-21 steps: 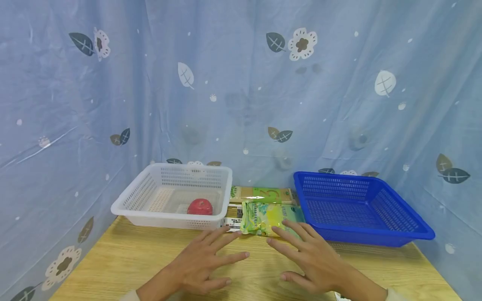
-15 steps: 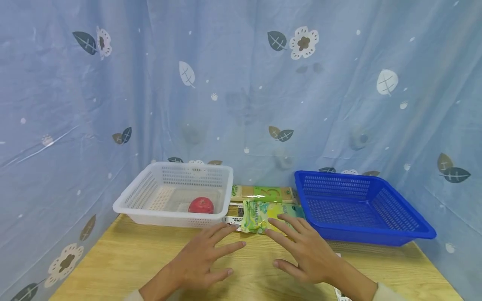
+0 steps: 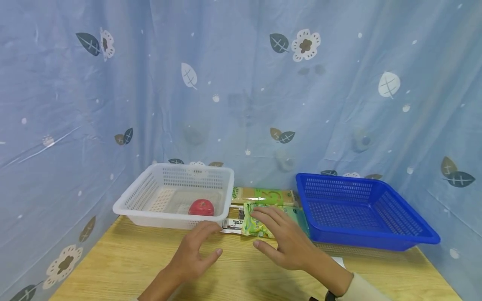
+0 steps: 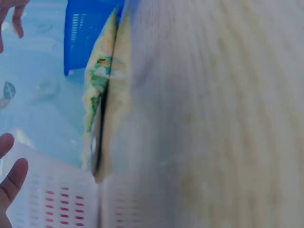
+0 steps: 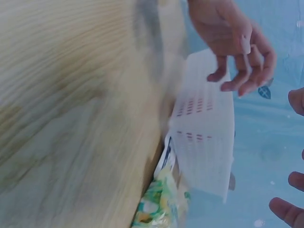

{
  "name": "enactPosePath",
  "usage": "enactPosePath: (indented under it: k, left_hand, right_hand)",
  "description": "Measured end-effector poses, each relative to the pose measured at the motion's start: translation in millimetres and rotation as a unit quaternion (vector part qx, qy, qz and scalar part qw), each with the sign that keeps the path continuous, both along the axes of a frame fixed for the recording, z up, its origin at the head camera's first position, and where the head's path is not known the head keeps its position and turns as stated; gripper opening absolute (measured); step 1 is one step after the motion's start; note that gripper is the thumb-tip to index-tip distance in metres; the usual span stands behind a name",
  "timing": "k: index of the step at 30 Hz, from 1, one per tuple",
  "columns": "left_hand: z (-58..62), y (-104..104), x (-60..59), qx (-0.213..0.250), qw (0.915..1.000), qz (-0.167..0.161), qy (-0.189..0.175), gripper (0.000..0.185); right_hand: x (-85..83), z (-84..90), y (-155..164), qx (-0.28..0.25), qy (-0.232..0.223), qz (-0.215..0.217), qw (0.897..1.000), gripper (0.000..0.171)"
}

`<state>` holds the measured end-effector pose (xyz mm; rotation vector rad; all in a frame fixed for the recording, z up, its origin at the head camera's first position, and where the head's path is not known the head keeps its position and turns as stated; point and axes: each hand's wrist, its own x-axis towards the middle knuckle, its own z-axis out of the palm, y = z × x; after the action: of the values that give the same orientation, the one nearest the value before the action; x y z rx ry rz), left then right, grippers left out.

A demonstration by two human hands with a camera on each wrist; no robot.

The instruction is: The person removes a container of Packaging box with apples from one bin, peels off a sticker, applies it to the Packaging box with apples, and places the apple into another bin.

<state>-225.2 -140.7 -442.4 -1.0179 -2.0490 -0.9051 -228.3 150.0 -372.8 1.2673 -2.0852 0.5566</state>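
In the head view my left hand (image 3: 193, 255) hovers over the wooden table in front of the white basket (image 3: 165, 218), fingers loosely bent and thumb apart. My right hand (image 3: 284, 240) is held over the front of a yellow-green packet (image 3: 250, 223), its fingers spread and relaxed, hiding part of the print. Neither hand holds anything. The right wrist view shows the left hand (image 5: 237, 50) in front of the white basket wall with nothing in its fingers. A red round fruit (image 3: 201, 207) lies inside that basket.
A blue basket (image 3: 376, 240) stands on the right. Between the baskets lie a long pack with a green label (image 3: 246, 195) and a brown-and-white packet (image 3: 232, 225). A white piece (image 3: 339, 261) shows beside the right forearm. A blue patterned curtain (image 3: 241, 83) surrounds the table (image 3: 124, 259).
My right hand has moved left and forward over the yellow-green packet. My left hand has shifted slightly left, its fingers drawn closer together. The baskets and packets stay in place.
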Motion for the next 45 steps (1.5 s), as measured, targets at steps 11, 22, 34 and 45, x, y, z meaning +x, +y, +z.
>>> enactPosePath:
  k: [11,22,34,45]
  left_hand:
    - [-16.4,-10.3,-4.9,0.176,0.9801,-0.005,-0.092,0.037]
    - [-21.0,-29.0,-7.7,0.346,0.9047,0.064,-0.24,0.006]
    - [-15.2,-53.0,-20.0,0.533,0.7839,0.165,-0.272,0.024]
    - [-5.9,-72.8,-27.4,0.644,0.7003,0.129,-0.281,0.028]
  right_hand:
    - [-19.8,11.0,-27.6,-0.026,-0.179,-0.004,0.984,0.052]
    - [-39.0,12.1,-50.5,-0.03,-0.294,-0.004,0.955,0.053]
    - [-60.0,24.8,-99.7,-0.098,-0.426,-0.004,0.899,0.053]
    - [-80.2,25.0,-125.2,-0.206,-0.544,-0.005,0.813,0.053]
